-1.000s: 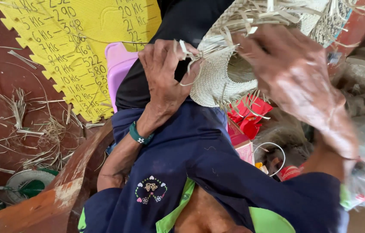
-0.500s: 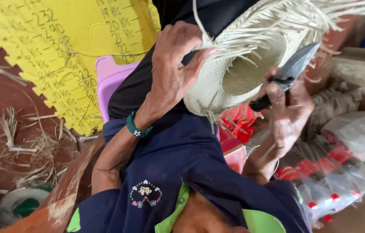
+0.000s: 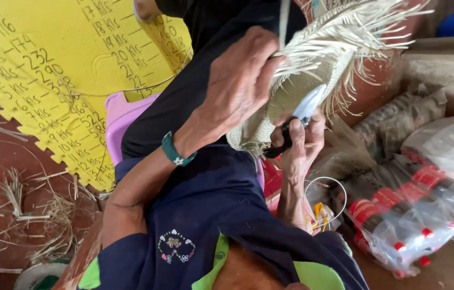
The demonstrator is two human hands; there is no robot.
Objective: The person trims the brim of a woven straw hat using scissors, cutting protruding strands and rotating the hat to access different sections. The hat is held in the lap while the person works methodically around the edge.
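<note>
While a straw hat (image 3: 313, 86) with loose, untrimmed strands along its brim is held up over the lap, right of centre, its rim is gripped by the left hand (image 3: 240, 86), the fingers closed around the woven edge and a few strands. Just below the brim, a knife (image 3: 301, 115) with a pale blade and dark handle is clasped in the right hand (image 3: 299, 145), fingers wrapped around the handle and the blade laid against the hat's underside. A green band (image 3: 176, 152) is worn on the left wrist, and dark blue clothing covers the lap beneath. To the right, a clear bag of red-labelled bottles (image 3: 415, 215) is seen on the floor. To the left, a yellow foam mat (image 3: 60, 75) with handwriting is spread out, a purple stool (image 3: 122, 121) shows at its near edge, and straw scraps (image 3: 28, 215) are scattered on the red floor.
</note>
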